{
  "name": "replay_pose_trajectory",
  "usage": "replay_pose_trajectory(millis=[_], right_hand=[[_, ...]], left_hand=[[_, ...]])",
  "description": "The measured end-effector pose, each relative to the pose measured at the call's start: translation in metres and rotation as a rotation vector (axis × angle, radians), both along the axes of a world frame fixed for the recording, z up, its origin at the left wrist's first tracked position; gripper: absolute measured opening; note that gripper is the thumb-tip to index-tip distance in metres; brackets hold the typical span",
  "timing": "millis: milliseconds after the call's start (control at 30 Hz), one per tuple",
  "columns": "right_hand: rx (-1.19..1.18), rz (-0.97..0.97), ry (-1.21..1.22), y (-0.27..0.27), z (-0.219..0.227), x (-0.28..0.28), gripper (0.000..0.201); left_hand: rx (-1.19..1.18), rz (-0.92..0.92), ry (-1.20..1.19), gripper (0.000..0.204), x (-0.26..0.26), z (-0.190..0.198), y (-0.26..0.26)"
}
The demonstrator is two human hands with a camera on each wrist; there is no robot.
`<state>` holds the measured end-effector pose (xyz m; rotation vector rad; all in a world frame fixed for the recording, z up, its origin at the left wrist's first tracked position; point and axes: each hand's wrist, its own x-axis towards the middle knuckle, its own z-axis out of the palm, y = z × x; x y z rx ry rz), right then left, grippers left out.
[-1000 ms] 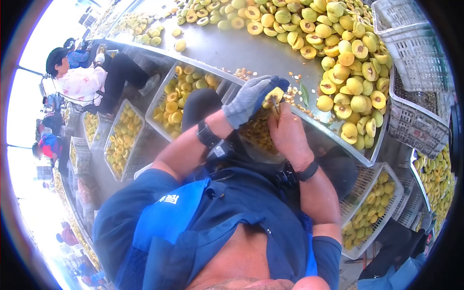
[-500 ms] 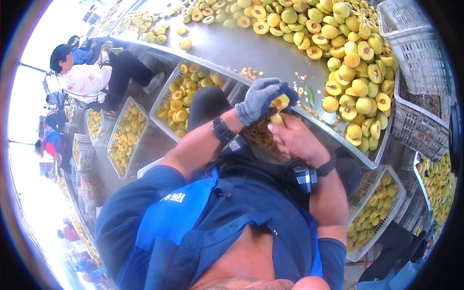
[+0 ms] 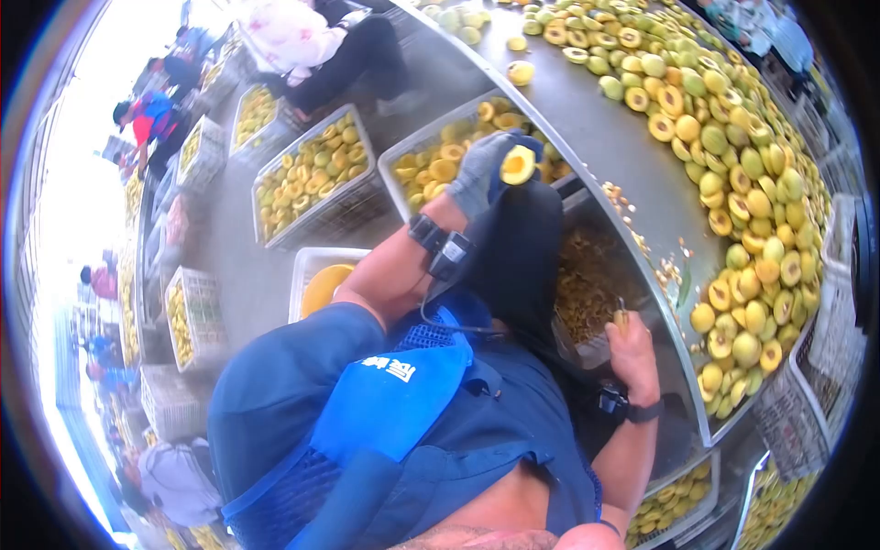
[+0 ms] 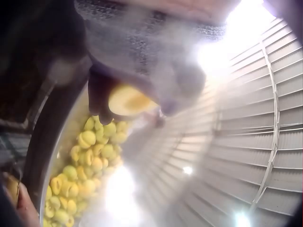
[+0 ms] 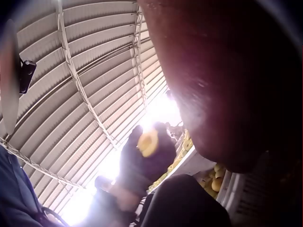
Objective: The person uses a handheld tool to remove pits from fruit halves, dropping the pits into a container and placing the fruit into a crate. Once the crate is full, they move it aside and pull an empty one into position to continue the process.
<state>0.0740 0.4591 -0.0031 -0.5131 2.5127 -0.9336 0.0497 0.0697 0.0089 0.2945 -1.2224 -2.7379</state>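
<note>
Left hand (image 3: 478, 172) (gloved) holds a halved fruit (image 3: 519, 166)

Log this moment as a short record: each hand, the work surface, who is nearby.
Left hand: gloved, holding a halved fruit, cut face visible
Right hand: bare, gripping a slim tool, type unclear
Metal table: fruit heap, many halved; loose small pieces near the edge
Nearby: another person in a pale patterned top

Ribbed roof (image 5: 99, 66) overhead; person in pale patterned top (image 3: 291, 38) near upper edge; white crate (image 3: 172, 405) lower left.
</note>
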Motion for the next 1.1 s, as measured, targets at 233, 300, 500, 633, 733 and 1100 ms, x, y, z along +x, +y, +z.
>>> replay_pose_trajectory(millis=[233,300,500,633,733,1100], right_hand=[[0.083,0.020,-0.065,-0.012,-0.002,-0.004,0.029],[0.077,0.030,-0.073,-0.015,-0.004,-0.005,0.030],[0.076,0.053,-0.074,-0.021,-0.006,-0.009,0.030],[0.008,0.032,-0.070,-0.023,0.008,-0.006,0.027],[-0.097,0.032,-0.050,-0.020,0.016,-0.002,0.025],[-0.275,-0.176,0.124,0.000,0.061,0.002,0.022]], left_hand=[[-0.784,0.505,-0.518,0.023,0.059,-0.238,-0.244],[-1.014,0.395,-0.384,0.032,0.065,-0.308,-0.316],[-1.697,0.400,-0.802,0.017,0.014,-0.146,-0.274],[-1.042,0.840,-0.796,0.031,-0.012,-0.108,-0.263],[-0.948,0.937,-0.519,0.023,-0.037,-0.076,-0.228],[-1.183,-0.435,0.208,0.033,-0.123,0.049,0.182]])
